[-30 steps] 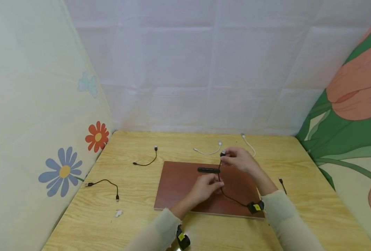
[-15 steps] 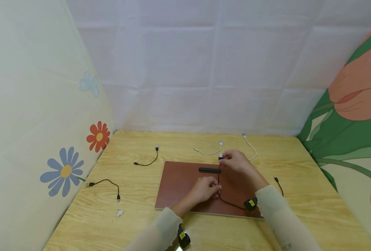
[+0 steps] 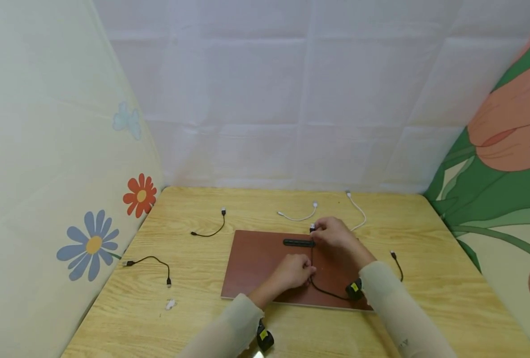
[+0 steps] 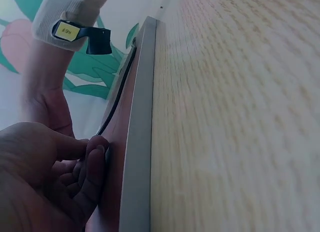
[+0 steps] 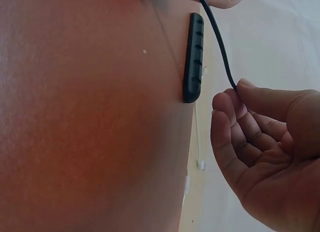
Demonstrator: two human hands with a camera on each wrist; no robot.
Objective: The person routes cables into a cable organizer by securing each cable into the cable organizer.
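Observation:
Both hands hold one black USB cable above a brown board. My right hand pinches it between thumb and fingers just below its USB plug, at the board's far edge. Nearer me, my left hand pinches the same cable lower down, low over the board. Between the hands the cable runs nearly straight, and its other end trails right across the board beneath the right wrist. A black slotted cable clip sits on the board, left of the cable; its row of notches shows in the right wrist view.
On the wooden table, two black cables lie left of the board, a bent one and a farther one. White cables lie behind it, another black cable to the right. A white scrap lies front left. Cloth walls border the table.
My right hand has moved slightly left and toward me with the plug. The cable between the hands has straightened and stands just at the clip's right end. My left hand has barely shifted.

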